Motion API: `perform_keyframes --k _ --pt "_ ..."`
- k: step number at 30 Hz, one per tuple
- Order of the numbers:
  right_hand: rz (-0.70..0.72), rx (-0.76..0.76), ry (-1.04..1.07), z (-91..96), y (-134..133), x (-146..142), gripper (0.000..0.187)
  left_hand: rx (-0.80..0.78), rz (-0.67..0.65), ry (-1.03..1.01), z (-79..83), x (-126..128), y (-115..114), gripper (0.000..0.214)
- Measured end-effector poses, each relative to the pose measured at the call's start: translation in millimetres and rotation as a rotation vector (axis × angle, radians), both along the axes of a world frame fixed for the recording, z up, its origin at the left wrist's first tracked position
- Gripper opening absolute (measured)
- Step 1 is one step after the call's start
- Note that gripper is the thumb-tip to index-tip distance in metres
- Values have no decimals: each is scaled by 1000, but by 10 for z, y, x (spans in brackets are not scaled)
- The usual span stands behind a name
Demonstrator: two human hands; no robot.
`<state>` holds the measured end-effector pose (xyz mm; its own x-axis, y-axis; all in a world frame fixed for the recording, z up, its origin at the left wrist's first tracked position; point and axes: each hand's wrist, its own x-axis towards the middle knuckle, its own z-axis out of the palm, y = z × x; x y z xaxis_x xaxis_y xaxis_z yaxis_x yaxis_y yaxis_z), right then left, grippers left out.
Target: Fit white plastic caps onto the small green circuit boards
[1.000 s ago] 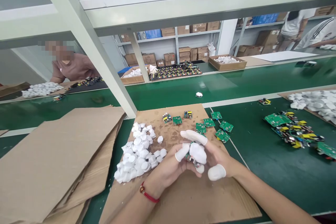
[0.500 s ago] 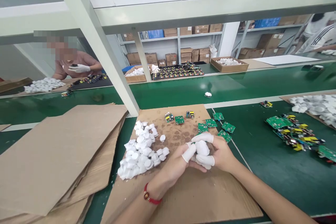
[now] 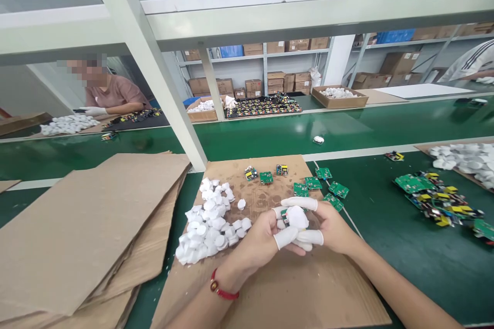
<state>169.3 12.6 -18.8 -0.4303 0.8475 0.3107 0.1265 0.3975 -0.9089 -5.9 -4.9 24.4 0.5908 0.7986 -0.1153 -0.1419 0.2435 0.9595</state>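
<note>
Both of my hands are together over the cardboard sheet (image 3: 266, 288), wearing white finger cots. Between them is a small circuit board (image 3: 284, 216) with a white soft-looking piece (image 3: 297, 217) against it. My left hand (image 3: 266, 236), with a red bracelet at its wrist, grips the board from the left and below. From the right, my right hand (image 3: 328, 221) closes its fingers around the same board and white piece. Most of the board is hidden by fingers. A pile of white pieces (image 3: 208, 223) lies left of my hands, and several green circuit boards (image 3: 312, 183) lie just beyond them.
Stacked cardboard sheets (image 3: 77, 216) lie at the left. A post (image 3: 165, 77) rises beyond the work sheet. Heaped circuit boards (image 3: 440, 198) lie at the right. Across the green conveyor (image 3: 254, 136), a person (image 3: 116, 95) sits by another white pile.
My left thumb has slid down off the front of the white piece, exposing more of the board. The unit on the conveyor has shifted right. The person across has lowered a gloved hand.
</note>
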Motion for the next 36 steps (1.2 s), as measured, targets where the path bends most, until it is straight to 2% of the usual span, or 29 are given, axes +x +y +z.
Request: perform_keyframes --k 6,9,14,19,27,32,36 --pt "77 -52 72 19 3 4 53 -23 -82 -77 -51 -33 18 43" --pt "45 47 14 43 -6 -7 49 0 -72 -76 -93 -25 27 41" --pt "-49 318 -218 18 -10 -30 46 7 52 53 -128 22 30 32" --pt "-102 230 -176 -71 -6 -35 59 -17 68 35 -109 19 34 32" --pt "-81 325 -145 -71 12 -70 42 65 26 58 -138 -29 39 28" --pt "-97 501 -292 -90 32 -50 44 21 39 19 -163 -9 64 38" --pt "-128 633 -382 20 -10 -52 38 95 106 65 -149 13 70 39"
